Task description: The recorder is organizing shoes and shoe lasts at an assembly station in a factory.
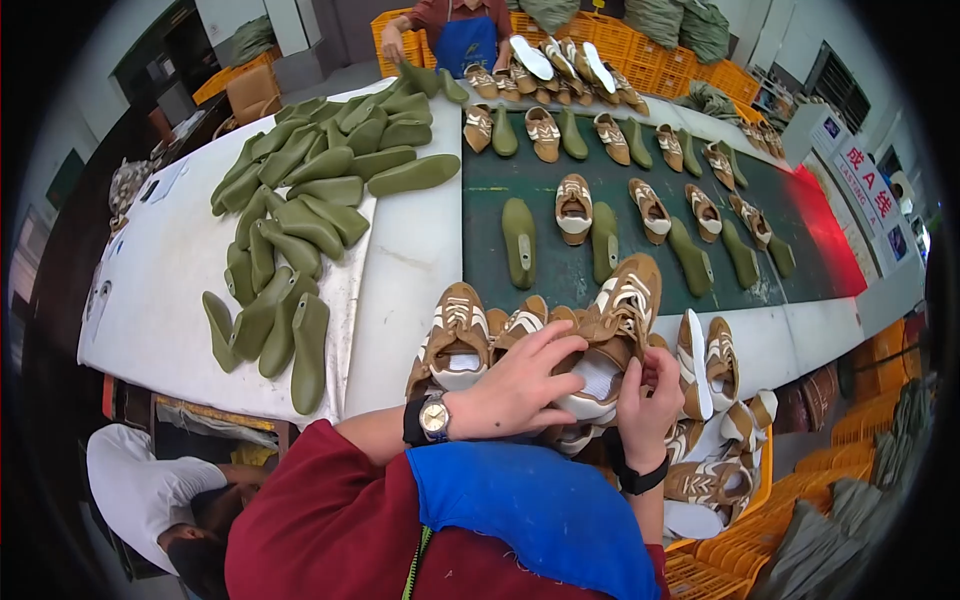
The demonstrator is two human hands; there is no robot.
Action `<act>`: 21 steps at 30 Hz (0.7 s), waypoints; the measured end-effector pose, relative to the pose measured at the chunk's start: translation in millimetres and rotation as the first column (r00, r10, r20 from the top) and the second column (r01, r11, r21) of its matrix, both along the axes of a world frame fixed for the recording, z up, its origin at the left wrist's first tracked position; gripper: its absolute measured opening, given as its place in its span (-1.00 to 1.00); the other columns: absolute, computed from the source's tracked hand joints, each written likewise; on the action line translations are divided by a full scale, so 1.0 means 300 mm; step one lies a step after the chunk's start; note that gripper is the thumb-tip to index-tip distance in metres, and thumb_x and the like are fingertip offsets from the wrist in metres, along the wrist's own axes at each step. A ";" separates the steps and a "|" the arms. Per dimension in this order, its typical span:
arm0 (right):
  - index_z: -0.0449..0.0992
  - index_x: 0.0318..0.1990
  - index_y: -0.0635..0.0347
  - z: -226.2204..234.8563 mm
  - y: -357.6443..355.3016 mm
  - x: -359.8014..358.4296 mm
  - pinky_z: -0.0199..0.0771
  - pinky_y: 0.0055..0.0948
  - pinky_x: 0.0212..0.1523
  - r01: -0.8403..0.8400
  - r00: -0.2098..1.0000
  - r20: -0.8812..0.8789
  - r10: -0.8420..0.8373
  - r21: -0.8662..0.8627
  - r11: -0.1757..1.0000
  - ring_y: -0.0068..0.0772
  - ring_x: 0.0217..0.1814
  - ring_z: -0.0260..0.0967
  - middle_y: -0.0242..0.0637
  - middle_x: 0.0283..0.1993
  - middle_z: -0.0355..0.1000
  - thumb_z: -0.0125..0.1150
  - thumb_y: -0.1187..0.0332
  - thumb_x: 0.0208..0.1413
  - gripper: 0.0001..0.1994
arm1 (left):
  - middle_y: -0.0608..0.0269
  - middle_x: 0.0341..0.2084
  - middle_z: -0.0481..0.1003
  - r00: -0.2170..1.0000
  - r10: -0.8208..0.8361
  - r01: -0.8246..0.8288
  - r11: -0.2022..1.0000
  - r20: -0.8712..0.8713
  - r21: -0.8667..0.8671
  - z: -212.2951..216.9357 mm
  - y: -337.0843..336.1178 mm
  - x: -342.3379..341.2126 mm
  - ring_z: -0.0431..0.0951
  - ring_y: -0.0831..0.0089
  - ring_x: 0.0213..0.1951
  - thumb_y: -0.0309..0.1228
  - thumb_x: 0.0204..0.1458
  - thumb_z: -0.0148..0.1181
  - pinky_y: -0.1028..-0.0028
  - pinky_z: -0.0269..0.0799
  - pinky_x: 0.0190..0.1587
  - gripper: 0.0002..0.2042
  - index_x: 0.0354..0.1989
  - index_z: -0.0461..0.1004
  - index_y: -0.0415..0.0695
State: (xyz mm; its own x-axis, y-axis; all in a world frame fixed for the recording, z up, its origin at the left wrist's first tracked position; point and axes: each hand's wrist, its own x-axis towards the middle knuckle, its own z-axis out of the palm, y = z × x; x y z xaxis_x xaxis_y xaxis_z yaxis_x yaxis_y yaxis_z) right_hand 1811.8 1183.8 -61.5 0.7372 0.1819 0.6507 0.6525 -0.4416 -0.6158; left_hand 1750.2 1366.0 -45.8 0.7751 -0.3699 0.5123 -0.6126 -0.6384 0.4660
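A brown sneaker with white stripes and laces [622, 305] sits before me, toe pointing away, its white lining showing. My right hand [648, 395] pinches the sneaker's collar beside the laces. From the left, my left hand [520, 385], a watch at its wrist, has bent fingers on the collar's other edge; its fingertips are partly hidden. Similar sneakers [458, 330] crowd the table edge left of and beneath my hands. To the right, another sneaker [721, 355] stands beside a white-soled shoe on its side [693, 362].
Green shoe lasts [300, 220] lie heaped on the white table [150, 300]. Sneakers and lasts stand in rows on a dark green belt [620, 265]. Shoes fill an orange crate [765, 470] at my right. Across the table is a person in a blue apron [466, 42]; another bends low [150, 480] at lower left.
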 end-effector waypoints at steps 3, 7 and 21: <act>0.35 -0.13 0.33 -0.005 0.007 0.004 0.39 -0.53 -0.46 -0.075 0.996 -0.050 0.078 0.059 0.995 -0.45 -0.50 0.37 -0.20 -0.39 0.40 0.14 0.60 -0.06 -0.72 | -0.06 -0.01 0.20 1.000 0.025 -0.025 1.000 -0.016 -0.019 -0.013 0.056 0.016 0.14 -0.09 0.13 -0.39 -0.35 0.35 0.11 0.17 0.10 -0.68 -0.41 0.35 -0.14; 0.34 -0.02 0.35 -0.014 -0.090 0.024 0.42 -0.54 -0.34 -0.098 0.967 -0.227 0.117 0.094 0.991 -0.48 -0.37 0.39 -0.18 -0.27 0.42 0.12 0.60 -0.06 -0.63 | -0.03 0.08 0.17 0.958 0.286 -0.285 0.956 0.013 -0.063 -0.014 0.273 0.136 0.20 -0.04 0.12 -0.37 -0.31 0.37 0.21 0.21 0.10 -0.64 -0.27 0.43 -0.10; 0.38 -0.22 0.37 -0.256 -0.702 -0.157 0.30 -0.66 -0.36 0.475 0.732 -0.434 -0.524 -0.226 0.851 -0.63 -0.39 0.26 -0.37 -0.38 0.34 -0.01 0.50 0.12 -0.88 | -0.06 0.01 0.24 0.644 0.728 -0.763 0.634 -0.236 -0.125 -0.696 0.761 0.894 0.36 0.01 -0.04 -0.43 -0.33 0.35 0.30 0.31 0.03 -0.62 -0.23 0.45 -0.13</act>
